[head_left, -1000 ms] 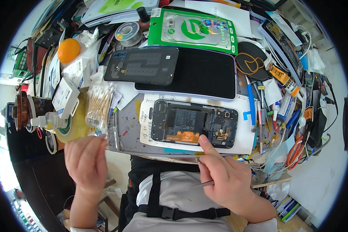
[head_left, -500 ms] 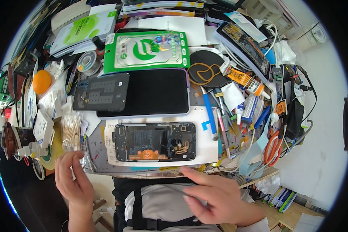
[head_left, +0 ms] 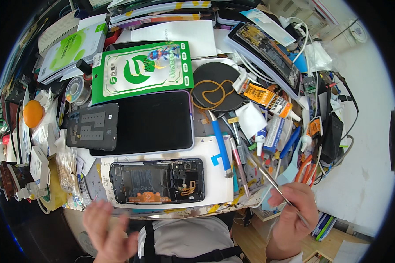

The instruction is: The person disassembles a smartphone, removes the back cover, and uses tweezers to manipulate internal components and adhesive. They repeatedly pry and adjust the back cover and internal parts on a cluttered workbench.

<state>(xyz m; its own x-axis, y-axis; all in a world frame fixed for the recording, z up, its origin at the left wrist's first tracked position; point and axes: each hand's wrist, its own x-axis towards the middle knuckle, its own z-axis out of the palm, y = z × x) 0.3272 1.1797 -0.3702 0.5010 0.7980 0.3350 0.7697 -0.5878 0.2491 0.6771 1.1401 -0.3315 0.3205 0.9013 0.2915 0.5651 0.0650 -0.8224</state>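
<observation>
An opened smartphone (head_left: 162,180) lies face down on white card (head_left: 221,184), its black battery, orange flex cable and gold-coloured cable exposed. Over the bench's right front edge, my right hand (head_left: 296,206) is closed on slim metal tweezers (head_left: 274,184), which point up and left toward the pens. My left hand (head_left: 107,230), somewhat blurred, hovers below the phone's near left corner. Its fingers are apart, and nothing shows in them. Behind the phone, a dark back cover (head_left: 93,127) overlaps a large black-screened device (head_left: 151,120).
A blue pen-like tool (head_left: 220,144) and a pink pen (head_left: 239,164) lie right of the phone. Farther right are glue tubes (head_left: 267,98) and orange-handled pliers (head_left: 306,171). Cotton swabs (head_left: 69,175), a solder spool (head_left: 78,90) and a green-white packet (head_left: 142,70) crowd the left and back.
My right hand has moved right and now holds tweezers; it was empty before. My left hand has shifted right and lower. The whole view has turned, so the bench items sit lower and leftward.
</observation>
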